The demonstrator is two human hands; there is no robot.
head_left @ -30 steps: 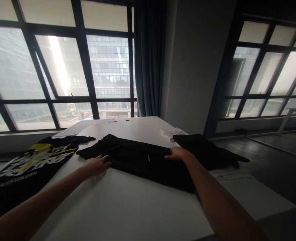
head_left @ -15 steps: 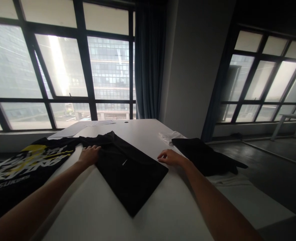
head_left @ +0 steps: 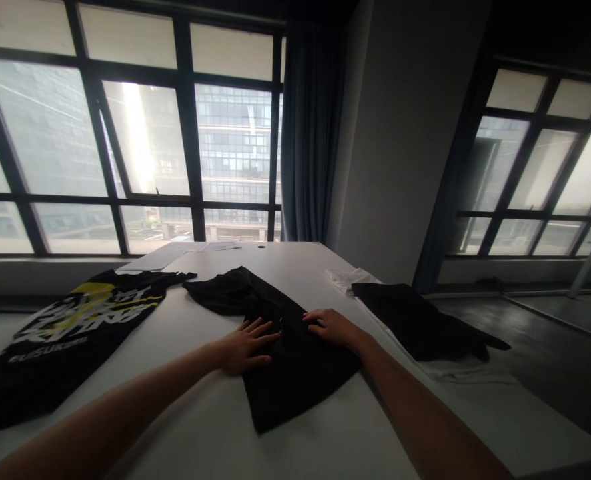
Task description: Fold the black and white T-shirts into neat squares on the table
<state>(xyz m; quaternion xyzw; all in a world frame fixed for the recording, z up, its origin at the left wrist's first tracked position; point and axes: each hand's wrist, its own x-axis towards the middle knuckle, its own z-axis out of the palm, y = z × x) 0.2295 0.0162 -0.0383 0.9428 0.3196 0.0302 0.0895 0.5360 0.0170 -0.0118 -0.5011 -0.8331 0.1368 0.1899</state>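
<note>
A black garment (head_left: 300, 380) lies partly folded and rumpled on the white table (head_left: 215, 427), with one part stretching to the far left and a wider part toward me. Its exact kind I cannot make out. My left hand (head_left: 245, 348) rests flat on its left side, fingers spread, beside a small white mark that is mostly covered. On the right side of the same cloth lies my right hand (head_left: 336, 328), its fingers slightly bent and apart, thumb off the forefinger. To the left is a black T-shirt (head_left: 40, 373) with a yellow and white print.
Another black garment (head_left: 415, 320) lies at the table's right side, over pale cloth (head_left: 470, 372). Clear plastic wrapping (head_left: 348, 279) sits just beyond it. Sheets of paper (head_left: 155, 259) lie at the far left. Behind stand windows, a blue curtain (head_left: 309, 133) and a pillar (head_left: 400, 147).
Both hands have moved onto the middle of the black garment, the left one going right and toward me. The cloth has shifted away from the printed T-shirt and is more rumpled. The view has turned slightly left.
</note>
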